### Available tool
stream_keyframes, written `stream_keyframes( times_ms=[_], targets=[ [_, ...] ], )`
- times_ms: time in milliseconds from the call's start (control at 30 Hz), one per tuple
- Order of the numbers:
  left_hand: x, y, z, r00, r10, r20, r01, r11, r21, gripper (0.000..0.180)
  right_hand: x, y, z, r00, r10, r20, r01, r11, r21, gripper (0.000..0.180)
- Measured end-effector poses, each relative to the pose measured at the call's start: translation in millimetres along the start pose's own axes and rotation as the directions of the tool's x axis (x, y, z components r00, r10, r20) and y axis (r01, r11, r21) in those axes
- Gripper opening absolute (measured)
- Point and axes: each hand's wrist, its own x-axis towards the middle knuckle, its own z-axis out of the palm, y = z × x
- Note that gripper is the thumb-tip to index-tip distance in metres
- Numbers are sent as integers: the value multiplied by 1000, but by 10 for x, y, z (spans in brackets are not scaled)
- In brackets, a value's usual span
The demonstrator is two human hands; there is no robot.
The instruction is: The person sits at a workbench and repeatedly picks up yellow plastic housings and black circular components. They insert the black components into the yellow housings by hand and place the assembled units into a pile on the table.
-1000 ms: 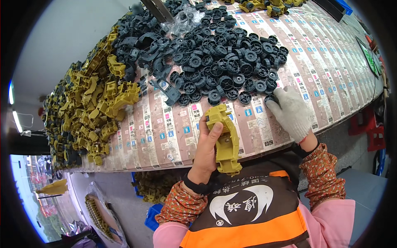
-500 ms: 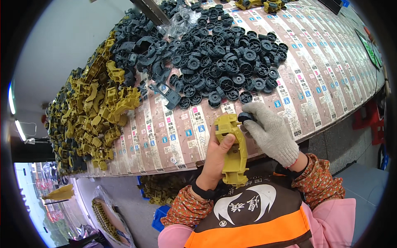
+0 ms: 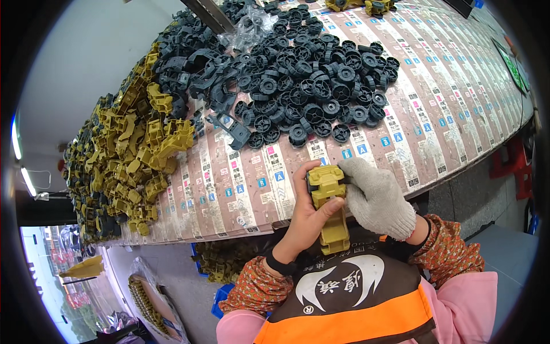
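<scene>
My left hand [image 3: 308, 221] is bare and wrapped round a yellow plastic toy vehicle body [image 3: 334, 234], its thumb across the middle. The body is held tilted near the table's front edge, above my lap. A dark wheel [image 3: 311, 182] shows at its upper left side. My right hand [image 3: 377, 198], in a pale knitted glove, presses its curled fingers against the upper right side of the body. Its fingertips close on a dark wheel [image 3: 345, 179], of which only a sliver shows.
Beyond my hands lies a heap of dark toy wheels [image 3: 309, 86]. Dark plastic parts [image 3: 200, 63] are piled behind it, with yellow vehicle parts [image 3: 129, 160] at the left. A metal post [image 3: 209, 14] rises at the back. Red stools [image 3: 514, 169] stand to the right of the table [image 3: 435, 137].
The yellow vehicle body has turned over in my left hand and now shows another face. My right hand has brought the dark wheel against its side.
</scene>
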Motion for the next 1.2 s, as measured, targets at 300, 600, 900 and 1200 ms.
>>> stream_keyframes(
  times_ms=[300,600,900,1200],
  targets=[
    [7,-85,61,999,-21,33,22,1000,-16,76,69,-27,-223,994,22,109,-10,993,-115,26],
    [49,115,-164,970,-195,-147,87,839,-538,67,870,459,-537,993,-115,3,80,672,-736,20],
    [52,119,-186,957,-195,-217,51,843,-536,42,812,352,-545,988,-121,-91,38,779,-625,21],
    [177,168,-56,963,-81,-259,-73,843,-533,63,164,7,-159,968,188,166,-211,969,129,19]
  ],
)
